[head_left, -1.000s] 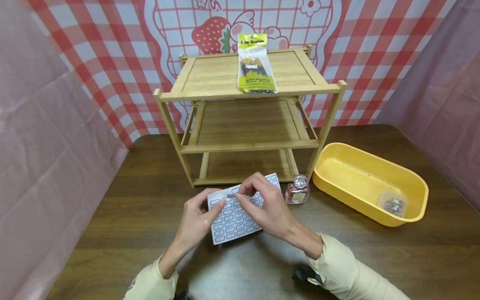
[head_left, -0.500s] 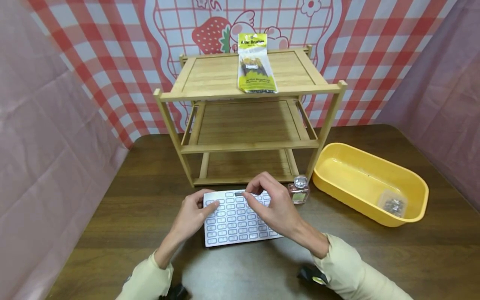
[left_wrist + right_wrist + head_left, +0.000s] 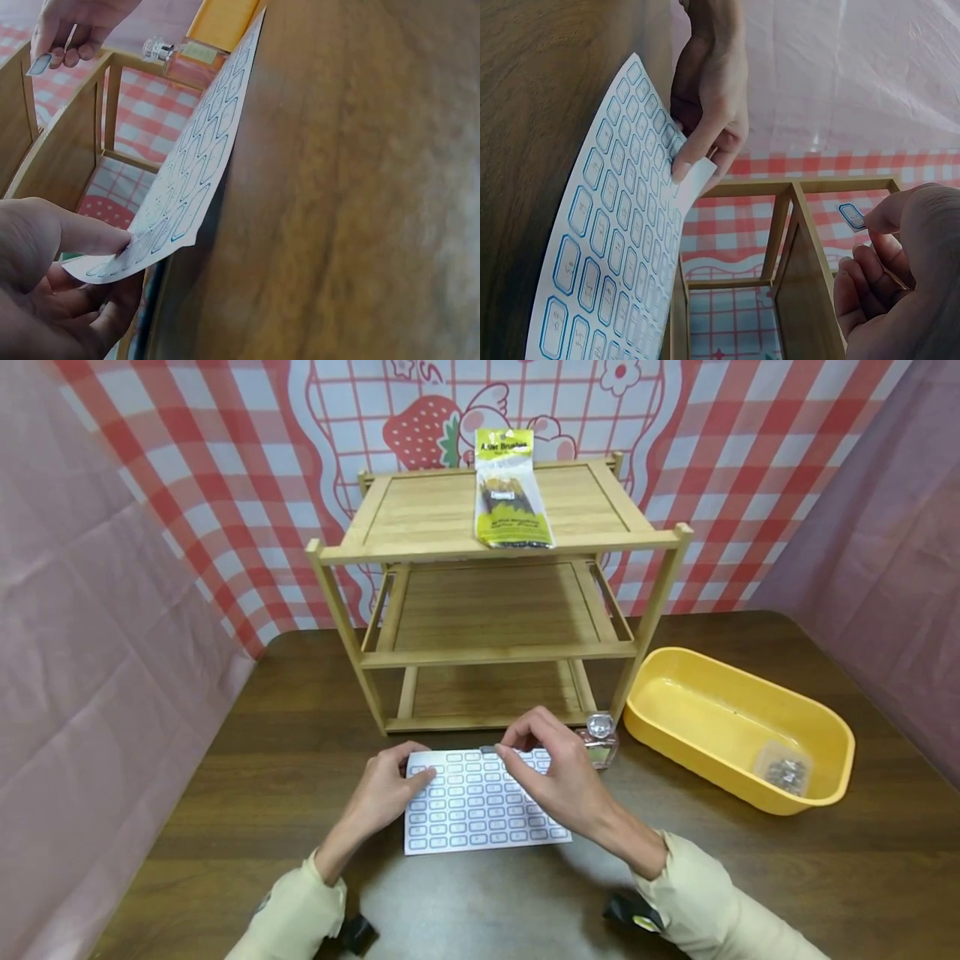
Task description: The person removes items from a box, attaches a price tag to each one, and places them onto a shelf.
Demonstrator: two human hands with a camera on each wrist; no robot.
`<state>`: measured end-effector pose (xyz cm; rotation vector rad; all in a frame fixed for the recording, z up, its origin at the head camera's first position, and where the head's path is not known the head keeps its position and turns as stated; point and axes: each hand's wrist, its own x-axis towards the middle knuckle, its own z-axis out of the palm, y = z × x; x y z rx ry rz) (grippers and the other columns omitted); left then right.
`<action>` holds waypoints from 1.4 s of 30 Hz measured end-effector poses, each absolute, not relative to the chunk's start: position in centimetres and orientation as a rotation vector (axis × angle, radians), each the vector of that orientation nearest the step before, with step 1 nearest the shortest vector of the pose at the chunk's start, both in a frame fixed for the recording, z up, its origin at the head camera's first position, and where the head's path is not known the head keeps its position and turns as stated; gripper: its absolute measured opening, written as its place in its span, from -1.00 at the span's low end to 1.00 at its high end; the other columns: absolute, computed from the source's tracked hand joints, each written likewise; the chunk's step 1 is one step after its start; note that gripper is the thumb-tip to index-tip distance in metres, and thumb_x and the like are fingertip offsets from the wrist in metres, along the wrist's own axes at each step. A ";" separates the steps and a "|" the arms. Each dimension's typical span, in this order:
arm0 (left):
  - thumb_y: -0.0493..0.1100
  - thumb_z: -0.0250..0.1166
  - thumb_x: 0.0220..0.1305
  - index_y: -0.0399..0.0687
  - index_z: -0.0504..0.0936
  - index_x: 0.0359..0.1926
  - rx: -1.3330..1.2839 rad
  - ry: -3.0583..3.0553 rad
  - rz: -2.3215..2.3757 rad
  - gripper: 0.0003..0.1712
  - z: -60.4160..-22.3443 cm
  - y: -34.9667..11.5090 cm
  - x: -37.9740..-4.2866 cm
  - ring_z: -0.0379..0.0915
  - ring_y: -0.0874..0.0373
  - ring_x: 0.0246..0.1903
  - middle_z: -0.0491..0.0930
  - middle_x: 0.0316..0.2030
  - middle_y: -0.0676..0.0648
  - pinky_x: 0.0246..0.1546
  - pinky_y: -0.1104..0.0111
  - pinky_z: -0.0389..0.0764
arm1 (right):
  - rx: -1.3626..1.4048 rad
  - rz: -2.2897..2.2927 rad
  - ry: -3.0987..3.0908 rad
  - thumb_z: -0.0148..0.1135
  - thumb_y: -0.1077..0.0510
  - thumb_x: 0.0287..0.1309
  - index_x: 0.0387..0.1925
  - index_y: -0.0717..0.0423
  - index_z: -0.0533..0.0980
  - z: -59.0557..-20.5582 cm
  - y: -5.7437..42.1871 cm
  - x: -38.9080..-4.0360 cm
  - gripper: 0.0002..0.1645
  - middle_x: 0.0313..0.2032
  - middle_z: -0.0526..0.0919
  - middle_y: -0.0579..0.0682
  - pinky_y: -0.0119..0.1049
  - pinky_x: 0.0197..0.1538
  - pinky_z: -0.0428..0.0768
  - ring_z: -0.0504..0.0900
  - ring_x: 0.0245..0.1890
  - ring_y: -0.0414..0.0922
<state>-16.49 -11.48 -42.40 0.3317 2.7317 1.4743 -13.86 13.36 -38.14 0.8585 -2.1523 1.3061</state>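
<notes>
A white sheet of blue-framed label stickers [image 3: 472, 810] lies low over the table in the head view. My left hand [image 3: 386, 789] grips its far left corner, thumb on top and fingers underneath, as the left wrist view shows. Between thumb and forefinger, my right hand [image 3: 558, 768] pinches one small peeled label sticker [image 3: 851, 217], held up apart from the sheet. A pale bare patch shows on the sheet near my left thumb in the right wrist view. Just beyond my right hand stands a pink glass perfume bottle [image 3: 600, 739] with a clear faceted cap, partly hidden by the hand.
A three-tier wooden shelf [image 3: 498, 656] stands behind the sheet, with a packet of artist brushes [image 3: 512, 502] on its top. To the right is a yellow basin [image 3: 738, 727] holding a small clear box of metal pieces [image 3: 783, 770]. Checked cloth hangs behind.
The sheet has turned straighter and lowered toward the table. My right hand has drawn the label sticker rightward, away from my left hand, which still holds the corner.
</notes>
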 end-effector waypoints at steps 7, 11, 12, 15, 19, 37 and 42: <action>-0.42 0.39 0.27 -0.33 0.70 -0.05 0.350 2.752 1.421 -0.77 -42.6 -11.5 -16.7 0.51 0.17 -0.49 0.66 -0.40 -0.08 -0.41 0.32 0.56 | 0.875 1.291 -2.134 0.38 0.49 0.12 -0.31 0.14 0.58 -38.3 13.8 -14.0 -0.76 -0.31 0.59 -0.09 -0.24 -0.24 0.68 0.58 -0.31 -0.11; -0.41 0.39 0.27 -0.31 0.71 -0.05 0.351 2.759 1.382 -0.78 -42.9 -11.5 -17.0 0.51 0.17 -0.48 0.66 -0.39 -0.07 -0.37 0.29 0.57 | 0.886 1.292 -2.131 0.36 0.41 0.20 -0.30 0.17 0.58 -38.3 14.2 -14.0 -0.86 -0.30 0.60 -0.07 -0.28 -0.23 0.68 0.58 -0.30 -0.14; -0.41 0.39 0.27 -0.30 0.71 -0.06 0.345 2.759 1.374 -0.78 -42.9 -11.5 -17.0 0.51 0.16 -0.47 0.67 -0.39 -0.07 -0.35 0.28 0.57 | 0.888 1.294 -2.130 0.36 0.40 0.21 -0.30 0.18 0.58 -38.4 14.3 -14.1 -0.88 -0.30 0.60 -0.06 -0.30 -0.23 0.67 0.58 -0.30 -0.14; -0.40 0.39 0.27 -0.29 0.71 -0.06 0.352 2.776 1.352 -0.79 -43.1 -11.5 -17.2 0.51 0.15 -0.44 0.67 -0.36 -0.08 -0.29 0.24 0.59 | 0.887 1.283 -2.128 0.37 0.40 0.19 -0.29 0.19 0.58 -38.4 14.5 -14.1 -0.87 -0.30 0.60 -0.06 -0.35 -0.22 0.65 0.58 -0.30 -0.14; -0.40 0.40 0.26 -0.28 0.72 -0.07 0.346 2.793 1.325 -0.79 -43.3 -11.5 -17.3 0.51 0.14 -0.42 0.68 -0.34 -0.09 -0.25 0.21 0.60 | 0.875 1.262 -2.132 0.40 0.49 0.08 -0.29 0.16 0.58 -38.4 14.7 -14.0 -0.75 -0.31 0.60 -0.08 -0.36 -0.22 0.64 0.57 -0.31 -0.15; -0.30 0.51 0.16 -0.24 0.71 0.01 0.423 2.999 1.069 -0.63 -43.7 -11.2 -17.2 0.37 -0.24 0.07 0.55 0.02 -0.32 0.08 -0.06 0.49 | 0.838 1.212 -2.170 0.39 0.48 0.06 -0.30 0.16 0.57 -38.6 15.3 -13.8 -0.76 -0.32 0.60 -0.08 -0.35 -0.22 0.65 0.57 -0.31 -0.17; -0.28 0.50 0.18 -0.20 0.72 -0.04 0.536 3.060 1.138 -0.69 -43.1 -10.5 -16.7 0.40 -0.16 0.02 0.58 -0.02 -0.24 0.03 0.00 0.51 | 0.824 1.207 -2.187 0.39 0.49 0.07 -0.31 0.13 0.57 -38.8 15.4 -13.8 -0.74 -0.32 0.59 -0.10 -0.36 -0.23 0.63 0.57 -0.31 -0.17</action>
